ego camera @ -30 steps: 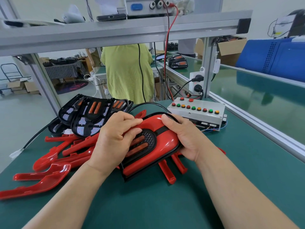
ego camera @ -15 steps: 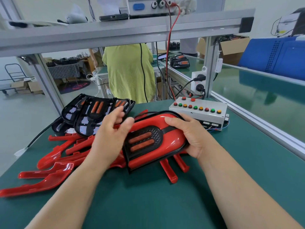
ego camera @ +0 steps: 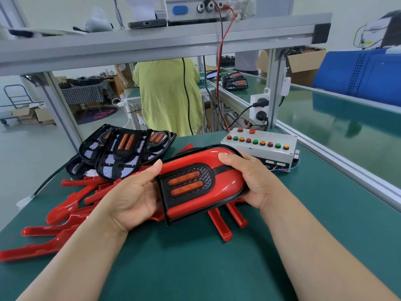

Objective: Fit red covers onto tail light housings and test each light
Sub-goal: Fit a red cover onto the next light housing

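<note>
Unit: tail light housing (ego camera: pixel 191 170) with red cover (ego camera: pixel 227 185) seated, held above table (ego camera: pixel 195 268) | left hand (ego camera: pixel 134 198) grasps flat end, right hand (ego camera: pixel 249 177) rounded end | Pending: test at button box (ego camera: pixel 260 148); bare housings (ego camera: pixel 121 153), loose covers (ego camera: pixel 65 213) wait.

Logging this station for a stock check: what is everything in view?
tail light: one, red cover on black housing, held at centre.
bare housings: at least three, black, piled back left.
loose covers: several, red, left and under the light.
test box: one, white, coloured buttons, back right.
lead: one, red, hanging behind the box.
socket: one, white, on the post.
mat: one, green, under everything.
person: one, yellow-green top, background centre.
left hand: one, grips the light's flat end.
right hand: one, grips its rounded end.
</note>
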